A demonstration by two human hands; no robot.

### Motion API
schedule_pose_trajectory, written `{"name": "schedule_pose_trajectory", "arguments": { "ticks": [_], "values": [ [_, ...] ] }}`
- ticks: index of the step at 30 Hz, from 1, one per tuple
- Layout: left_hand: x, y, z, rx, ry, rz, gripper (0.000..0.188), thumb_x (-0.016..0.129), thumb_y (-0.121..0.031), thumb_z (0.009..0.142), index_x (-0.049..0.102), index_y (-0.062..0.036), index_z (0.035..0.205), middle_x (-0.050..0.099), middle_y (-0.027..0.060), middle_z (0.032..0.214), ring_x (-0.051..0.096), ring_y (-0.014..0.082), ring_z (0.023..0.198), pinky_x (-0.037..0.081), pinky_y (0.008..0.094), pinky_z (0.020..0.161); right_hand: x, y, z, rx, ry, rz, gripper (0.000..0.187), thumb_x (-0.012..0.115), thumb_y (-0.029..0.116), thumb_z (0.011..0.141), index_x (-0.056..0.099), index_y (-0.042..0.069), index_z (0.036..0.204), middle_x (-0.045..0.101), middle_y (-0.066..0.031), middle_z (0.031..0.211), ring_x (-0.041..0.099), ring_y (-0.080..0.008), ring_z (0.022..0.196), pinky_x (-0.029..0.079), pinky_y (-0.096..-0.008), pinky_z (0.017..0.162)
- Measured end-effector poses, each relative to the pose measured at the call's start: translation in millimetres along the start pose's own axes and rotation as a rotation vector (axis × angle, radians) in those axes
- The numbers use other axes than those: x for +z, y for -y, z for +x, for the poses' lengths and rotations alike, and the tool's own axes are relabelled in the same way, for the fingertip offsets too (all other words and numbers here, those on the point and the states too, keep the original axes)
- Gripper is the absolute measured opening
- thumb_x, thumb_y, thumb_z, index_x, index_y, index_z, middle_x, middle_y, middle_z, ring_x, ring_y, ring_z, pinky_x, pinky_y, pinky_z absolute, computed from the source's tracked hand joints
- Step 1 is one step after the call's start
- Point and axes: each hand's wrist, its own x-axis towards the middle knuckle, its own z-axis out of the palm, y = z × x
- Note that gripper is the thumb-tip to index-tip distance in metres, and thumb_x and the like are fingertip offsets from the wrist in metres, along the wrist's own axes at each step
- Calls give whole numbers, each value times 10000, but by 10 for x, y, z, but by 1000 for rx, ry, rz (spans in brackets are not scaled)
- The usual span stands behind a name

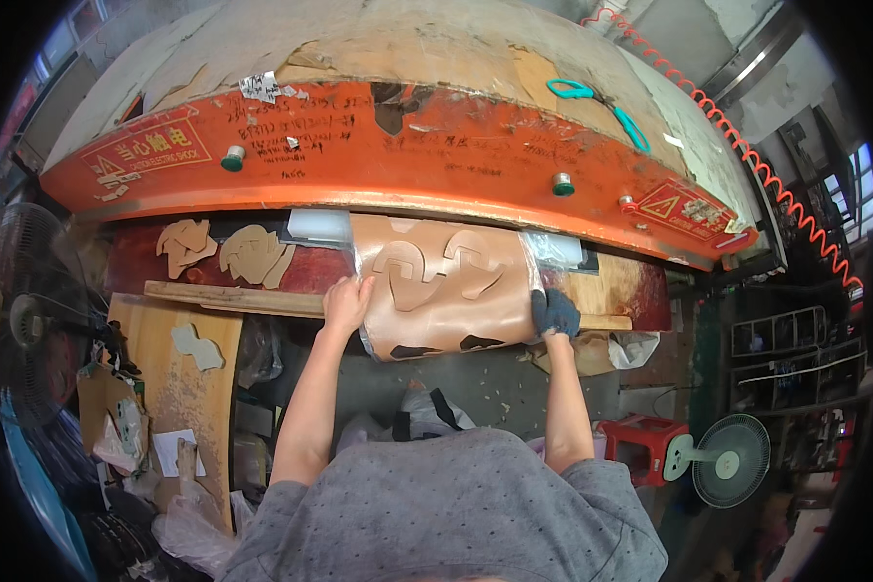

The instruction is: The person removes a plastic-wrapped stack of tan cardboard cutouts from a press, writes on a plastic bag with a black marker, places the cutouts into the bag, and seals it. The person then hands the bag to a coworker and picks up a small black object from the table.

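Observation:
A tan leather-like sheet point(436, 315) lies under the front of an orange machine and drapes down over the near edge of the work surface. Curved cut-out pieces point(404, 274) rest on it, and dark cut-out gaps show along its lower part. My bare left hand point(347, 303) is closed on the sheet's left edge. At the right edge, my right hand point(556, 312), in a dark grey glove, grips the sheet with its fingers partly hidden.
Orange machine beam point(436, 155) spans the far side, with green-handled scissors point(603, 109) on top. Stacked tan pieces point(255, 255) lie left of the sheet. A wooden bench point(179, 310) stands at left; a red stool point(640, 451) and a fan point(730, 461) stand at lower right.

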Motion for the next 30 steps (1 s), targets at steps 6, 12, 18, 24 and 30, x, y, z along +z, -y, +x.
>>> {"name": "schedule_pose_trajectory", "arguments": {
  "ticks": [6,12,18,24,30],
  "values": [
    [-21,135,-220,166,62,-72,335,557,-290,852,597,7,701,586,210,748,552,398,739,425,493,674,105,-114,-199,-37,37,-25,437,451,452,824,660,78,911,648,-180,980,606,-361,944,461,-454,840],
    [-165,190,-711,295,133,-85,317,578,-272,790,654,1,649,612,153,800,543,321,854,401,453,746,-246,122,-611,186,38,-79,549,634,380,772,567,69,1220,596,-180,1165,573,-339,1071,447,-407,926],
    [-168,108,-1308,207,-7,-44,355,620,-366,794,638,-34,668,591,129,714,563,305,760,425,432,675,-156,963,-652,-158,-269,357,563,690,350,766,574,-7,1186,600,-201,1155,589,-315,1044,459,-380,916],
    [-202,20,-1777,142,-145,19,375,648,-418,768,647,-45,733,594,100,701,585,270,692,457,388,626,-200,2442,-449,-252,-47,233,765,670,574,643,572,59,1200,569,-164,1225,547,-295,1127,435,-369,938],
    [-255,14,-2160,147,-88,126,364,658,-424,756,643,-64,712,585,78,671,574,246,667,446,364,603,-2,2890,-315,-119,214,126,844,703,531,592,446,172,1312,553,-152,1203,502,-344,1156,448,-399,906]
  ]
}}
